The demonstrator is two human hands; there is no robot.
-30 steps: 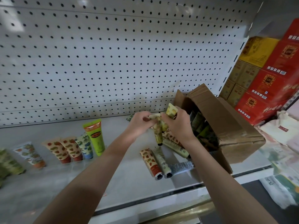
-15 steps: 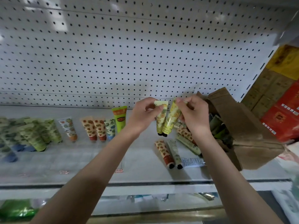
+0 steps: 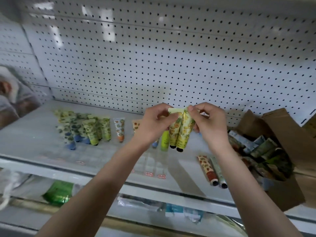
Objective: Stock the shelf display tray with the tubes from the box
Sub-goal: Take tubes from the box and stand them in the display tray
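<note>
Head view: left hand (image 3: 153, 124) and right hand (image 3: 211, 124) pinch two yellow tubes (image 3: 180, 132) upright, caps pointing down.

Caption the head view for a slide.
Left hand and right hand pinch two pineapple-print tubes above the shelf, beside the open box.

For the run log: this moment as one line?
left hand: pinches pineapple tubes | right hand: pinches them | tubes: caps down, above shelf | box: tubes inside
</note>
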